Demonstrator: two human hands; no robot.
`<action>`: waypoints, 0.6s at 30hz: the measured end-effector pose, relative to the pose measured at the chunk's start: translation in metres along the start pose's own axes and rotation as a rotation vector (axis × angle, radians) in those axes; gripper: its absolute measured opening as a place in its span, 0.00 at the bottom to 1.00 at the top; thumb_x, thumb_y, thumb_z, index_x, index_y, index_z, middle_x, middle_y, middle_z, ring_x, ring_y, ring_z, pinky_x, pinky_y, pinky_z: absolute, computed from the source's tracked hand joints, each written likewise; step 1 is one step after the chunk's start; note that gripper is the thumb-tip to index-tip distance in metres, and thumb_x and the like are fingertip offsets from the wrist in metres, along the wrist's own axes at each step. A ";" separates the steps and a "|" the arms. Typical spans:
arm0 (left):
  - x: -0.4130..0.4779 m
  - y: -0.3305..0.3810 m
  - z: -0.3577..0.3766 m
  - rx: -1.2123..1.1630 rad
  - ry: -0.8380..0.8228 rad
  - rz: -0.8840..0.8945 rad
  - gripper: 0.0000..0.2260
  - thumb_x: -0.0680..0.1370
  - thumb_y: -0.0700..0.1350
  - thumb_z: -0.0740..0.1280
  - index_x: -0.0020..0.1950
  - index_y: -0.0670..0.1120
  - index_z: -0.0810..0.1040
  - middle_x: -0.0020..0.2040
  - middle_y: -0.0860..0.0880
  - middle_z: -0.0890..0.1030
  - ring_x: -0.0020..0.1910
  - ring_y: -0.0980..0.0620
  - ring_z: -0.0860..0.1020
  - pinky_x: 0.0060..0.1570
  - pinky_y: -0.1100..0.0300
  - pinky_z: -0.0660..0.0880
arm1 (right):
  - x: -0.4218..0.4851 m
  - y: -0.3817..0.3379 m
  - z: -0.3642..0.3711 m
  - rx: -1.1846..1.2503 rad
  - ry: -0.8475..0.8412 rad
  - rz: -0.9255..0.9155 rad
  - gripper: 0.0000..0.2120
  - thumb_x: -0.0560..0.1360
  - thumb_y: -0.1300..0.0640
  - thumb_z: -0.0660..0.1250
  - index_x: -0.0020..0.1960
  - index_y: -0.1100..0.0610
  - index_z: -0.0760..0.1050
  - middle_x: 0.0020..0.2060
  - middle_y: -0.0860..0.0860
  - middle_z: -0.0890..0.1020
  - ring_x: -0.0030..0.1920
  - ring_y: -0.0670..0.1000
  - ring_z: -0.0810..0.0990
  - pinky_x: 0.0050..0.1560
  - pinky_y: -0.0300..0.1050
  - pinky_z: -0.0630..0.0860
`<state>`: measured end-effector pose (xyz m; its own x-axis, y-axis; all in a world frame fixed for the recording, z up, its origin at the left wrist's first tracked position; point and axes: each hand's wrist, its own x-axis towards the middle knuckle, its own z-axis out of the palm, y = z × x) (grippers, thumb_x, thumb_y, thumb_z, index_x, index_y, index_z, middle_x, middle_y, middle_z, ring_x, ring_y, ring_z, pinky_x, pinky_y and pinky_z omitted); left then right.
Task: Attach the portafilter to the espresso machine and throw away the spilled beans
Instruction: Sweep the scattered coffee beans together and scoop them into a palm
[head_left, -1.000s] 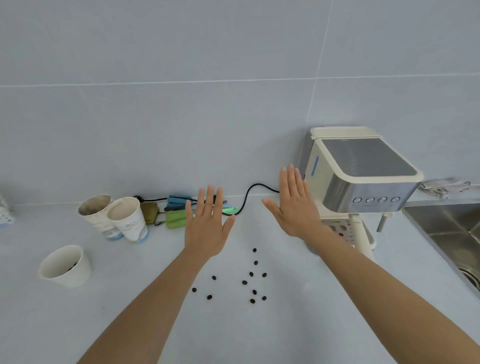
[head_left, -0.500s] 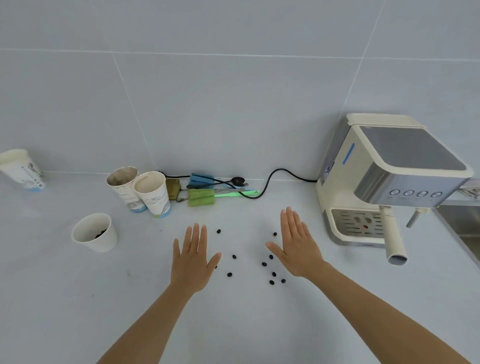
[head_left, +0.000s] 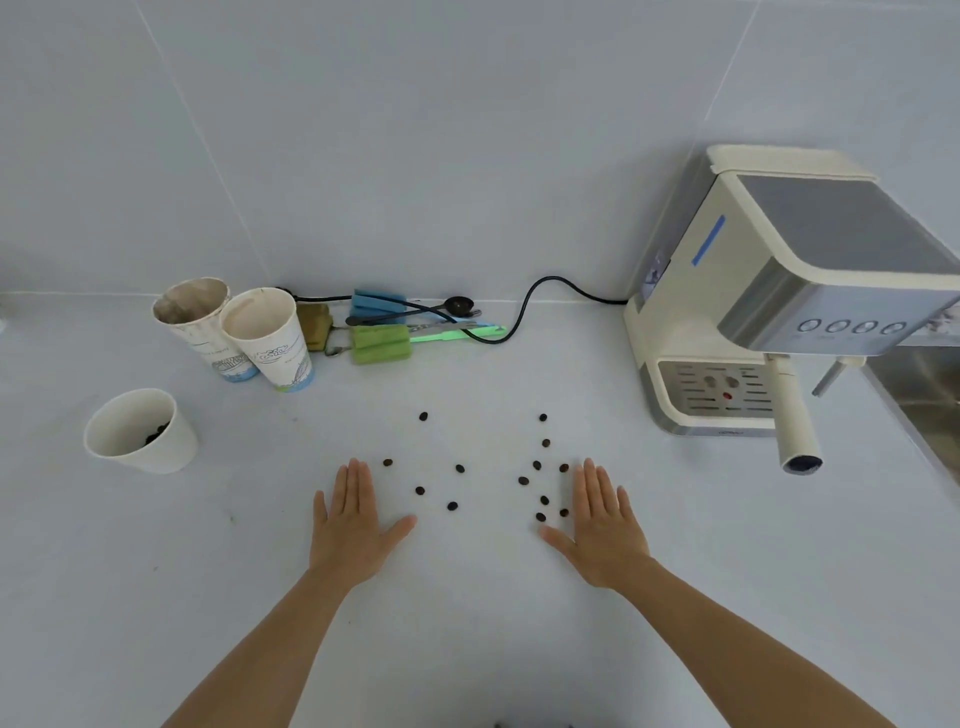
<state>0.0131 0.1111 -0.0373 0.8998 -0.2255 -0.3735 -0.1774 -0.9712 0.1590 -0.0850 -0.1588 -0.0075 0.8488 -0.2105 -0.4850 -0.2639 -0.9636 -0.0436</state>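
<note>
2 hands (head_left: 478, 525) flat, fingers spread, empty; 13 beans (head_left: 523, 480) btwn; 3 cups (head_left: 140, 431)

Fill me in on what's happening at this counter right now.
A person has both hands flat and open on the counter, left hand and right hand, holding nothing. Spilled coffee beans lie scattered between and ahead of them. The espresso machine stands at the right, a cream handle jutting from its front.

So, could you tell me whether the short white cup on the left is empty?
Not empty. The short cup stands upright on the counter, and a few dark pieces, likely beans, show at the bottom inside.
</note>
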 end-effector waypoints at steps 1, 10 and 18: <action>0.003 -0.001 0.000 -0.003 -0.004 -0.001 0.42 0.74 0.66 0.51 0.72 0.41 0.32 0.76 0.46 0.37 0.75 0.50 0.37 0.73 0.48 0.39 | 0.002 0.001 0.002 0.002 -0.011 0.024 0.51 0.53 0.29 0.23 0.68 0.60 0.24 0.74 0.55 0.32 0.74 0.54 0.32 0.74 0.51 0.37; 0.036 -0.007 -0.010 0.015 -0.090 0.091 0.44 0.72 0.68 0.53 0.72 0.43 0.33 0.75 0.46 0.34 0.74 0.51 0.34 0.71 0.46 0.36 | 0.023 0.005 0.007 0.000 -0.037 0.125 0.61 0.46 0.27 0.14 0.71 0.61 0.27 0.74 0.57 0.33 0.74 0.55 0.32 0.74 0.53 0.37; 0.046 0.017 -0.008 0.135 -0.087 0.273 0.38 0.76 0.64 0.46 0.72 0.42 0.33 0.75 0.45 0.34 0.73 0.50 0.33 0.71 0.48 0.34 | 0.043 -0.007 0.003 -0.049 -0.011 0.063 0.50 0.55 0.31 0.19 0.71 0.57 0.26 0.74 0.57 0.33 0.73 0.57 0.32 0.73 0.55 0.37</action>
<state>0.0546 0.0845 -0.0446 0.7752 -0.4797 -0.4111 -0.4647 -0.8738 0.1433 -0.0483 -0.1601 -0.0309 0.8261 -0.2695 -0.4950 -0.2939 -0.9554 0.0296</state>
